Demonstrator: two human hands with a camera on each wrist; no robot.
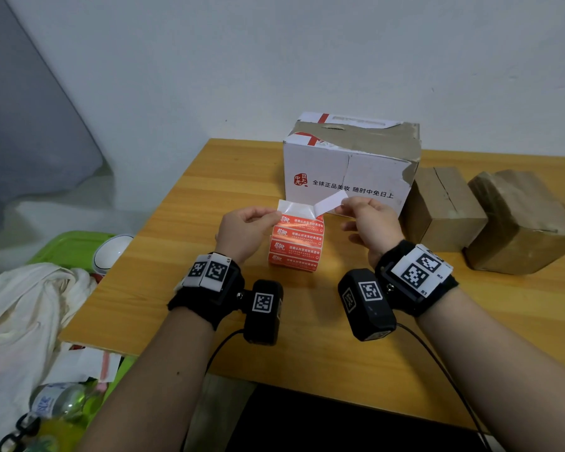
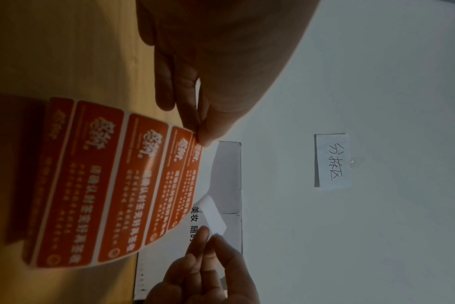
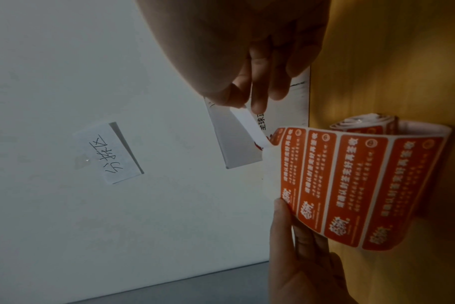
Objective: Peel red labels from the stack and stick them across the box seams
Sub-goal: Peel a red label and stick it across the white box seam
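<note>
A strip of red labels (image 1: pixel 296 238) on white backing rises from a roll lying on the wooden table (image 1: pixel 163 256). My left hand (image 1: pixel 276 216) pinches the strip's upper left edge (image 2: pixel 195 142). My right hand (image 1: pixel 343 205) pinches one label (image 1: pixel 330 202) by its right end, with the white back showing and the other end still on the backing. The wrist views show the peeled label (image 2: pixel 213 216) (image 3: pixel 249 125) between thumb and fingers (image 3: pixel 257 102). Just behind stands a white printed box (image 1: pixel 349 164) with a torn top.
Two brown cardboard boxes (image 1: pixel 441 203) (image 1: pixel 519 220) sit to the right of the white box. Left of the table lie a green tray (image 1: pixel 69 246), a white cloth (image 1: pixel 23 308) and a bottle (image 1: pixel 59 402). A handwritten paper note (image 2: pixel 333 160) hangs on the wall.
</note>
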